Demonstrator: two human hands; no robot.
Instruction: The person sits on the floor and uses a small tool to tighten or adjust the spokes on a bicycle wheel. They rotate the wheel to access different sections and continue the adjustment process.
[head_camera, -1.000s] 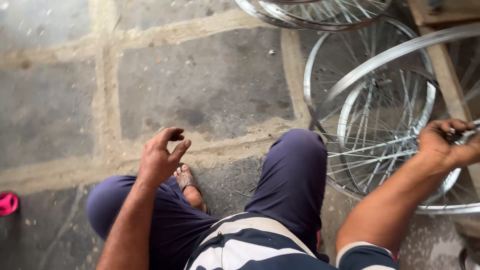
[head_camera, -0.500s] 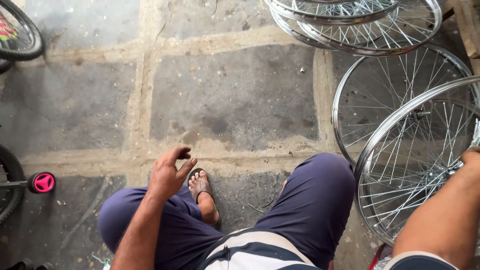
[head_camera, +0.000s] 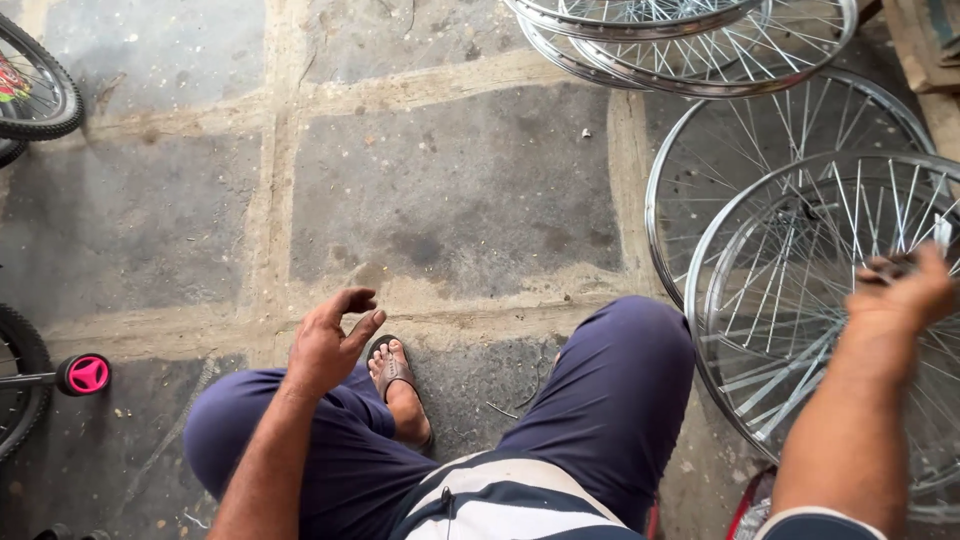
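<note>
The right hand (head_camera: 900, 295) reaches into the spokes of the nearest spoked wheel rim (head_camera: 720, 260), fingers curled around something small and blurred, which I cannot identify. The left hand (head_camera: 325, 345) hovers loosely open and empty above the knee, well apart from the rim.

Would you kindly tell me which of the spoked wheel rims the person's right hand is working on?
The nearest rim, lying on top beside the right knee. The right hand is over its spokes; the other rims lie beneath it or farther away at the top.
</note>
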